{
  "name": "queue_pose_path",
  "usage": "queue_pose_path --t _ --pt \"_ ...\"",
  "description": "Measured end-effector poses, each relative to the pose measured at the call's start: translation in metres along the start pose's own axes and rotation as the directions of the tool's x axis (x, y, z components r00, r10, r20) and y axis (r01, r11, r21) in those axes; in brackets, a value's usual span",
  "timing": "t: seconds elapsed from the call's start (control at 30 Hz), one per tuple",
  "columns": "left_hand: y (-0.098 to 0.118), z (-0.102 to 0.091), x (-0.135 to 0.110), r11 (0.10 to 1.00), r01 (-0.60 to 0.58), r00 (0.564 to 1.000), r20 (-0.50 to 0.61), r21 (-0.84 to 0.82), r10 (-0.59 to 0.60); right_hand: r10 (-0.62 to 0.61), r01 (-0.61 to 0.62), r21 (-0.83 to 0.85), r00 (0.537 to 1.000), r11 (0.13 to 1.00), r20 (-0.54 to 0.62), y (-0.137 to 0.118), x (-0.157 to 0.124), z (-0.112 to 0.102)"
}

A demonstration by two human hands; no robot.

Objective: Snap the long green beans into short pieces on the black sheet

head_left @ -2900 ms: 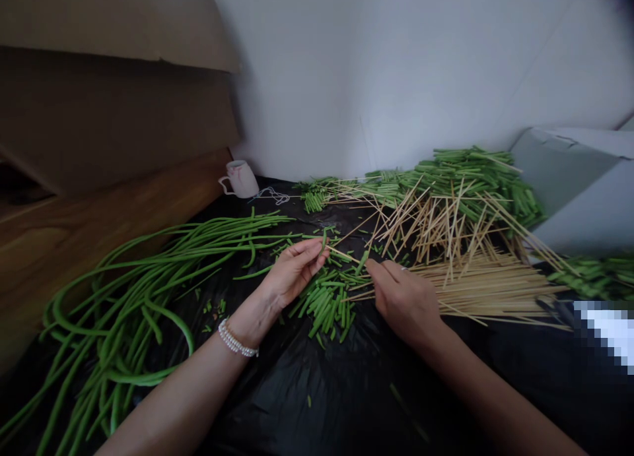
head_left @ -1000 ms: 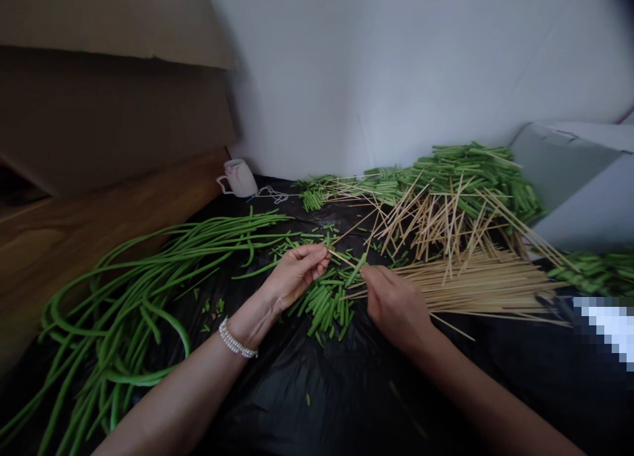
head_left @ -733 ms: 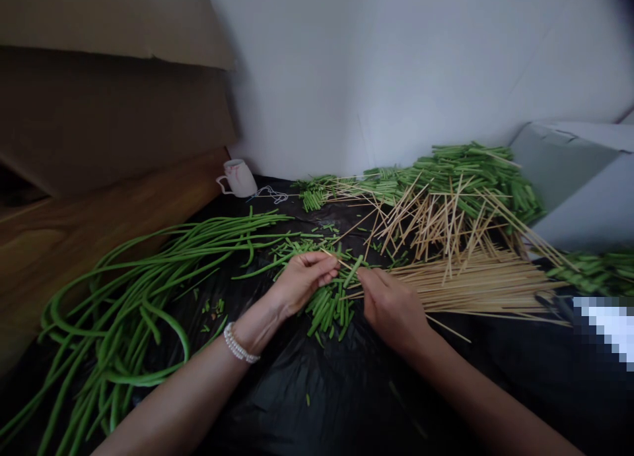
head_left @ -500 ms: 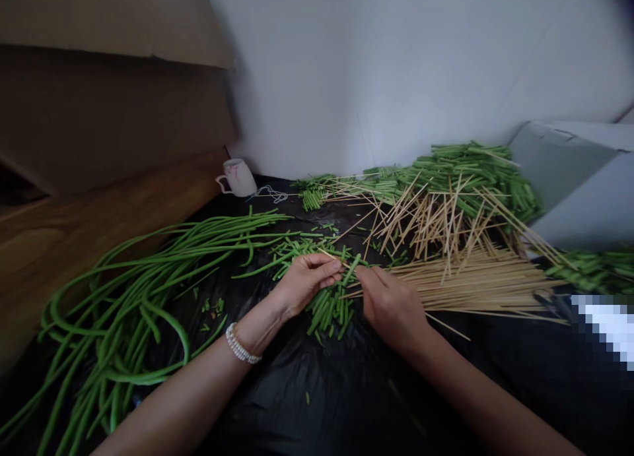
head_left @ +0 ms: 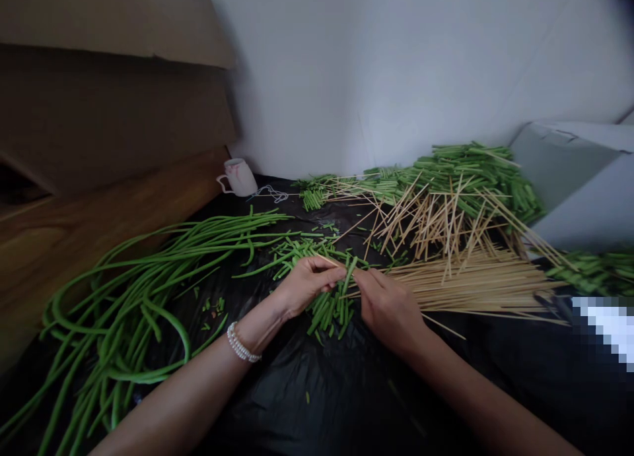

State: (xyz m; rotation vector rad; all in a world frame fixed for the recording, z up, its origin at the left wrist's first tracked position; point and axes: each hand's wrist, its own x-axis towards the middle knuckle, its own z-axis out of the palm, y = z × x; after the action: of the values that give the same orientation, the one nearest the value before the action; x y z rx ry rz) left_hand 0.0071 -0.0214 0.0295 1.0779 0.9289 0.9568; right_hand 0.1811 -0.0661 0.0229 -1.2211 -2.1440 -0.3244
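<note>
A thin bamboo skewer point(head_left: 327, 260) runs slantwise through both hands. Its near-left end shows above the fingers of my left hand point(head_left: 303, 287), which is closed in a pinch around it. A short cut piece of green bean point(head_left: 349, 271) sits crosswise on the skewer between the two hands, touching the left fingertips. My right hand point(head_left: 389, 305) is closed around the skewer, whose far end sticks out past the wrist. Below the hands lies a heap of cut bean pieces point(head_left: 324, 316); more lie behind the left hand.
Long whole beans point(head_left: 119, 311) sprawl on black plastic sheeting point(head_left: 297, 403) at left. Bamboo skewers point(head_left: 475, 281) lie stacked at right, with skewered beans point(head_left: 495, 172) piled behind. A mug point(head_left: 240, 177) stands at the back beside a cardboard box point(head_left: 123, 113); a pale box point(head_left: 569, 172) stands right.
The skewer has slid slightly to the left, together with my right hand, which is now closer to my left fingertips. The bean piece has shifted a little left.
</note>
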Motion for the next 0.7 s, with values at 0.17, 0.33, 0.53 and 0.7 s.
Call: queue_pose_path --t 0.17,0.33,0.53,0.7 --pt "-0.005 0.002 0.001 1.0 -0.029 1.0 -0.006 0.006 0.03 -0.008 0.008 -0.012 1.0 1.0 0.007 0.0 0.001 -0.002" --pt "0.007 -0.005 0.002 0.993 -0.071 0.997 -0.009 0.098 0.073 -0.021 0.017 -0.065 0.998 0.998 -0.062 0.009 0.003 -0.003" --pt "0.017 -0.025 0.005 0.764 -0.272 0.951 0.04 0.585 0.307 -0.001 -0.015 -0.138 0.994 0.99 -0.113 0.022 0.006 -0.006" --pt "0.018 -0.031 0.004 0.264 -0.447 0.87 0.346 0.855 0.352 -0.01 -0.01 -0.164 0.992 0.986 -0.125 0.023 0.007 -0.008"
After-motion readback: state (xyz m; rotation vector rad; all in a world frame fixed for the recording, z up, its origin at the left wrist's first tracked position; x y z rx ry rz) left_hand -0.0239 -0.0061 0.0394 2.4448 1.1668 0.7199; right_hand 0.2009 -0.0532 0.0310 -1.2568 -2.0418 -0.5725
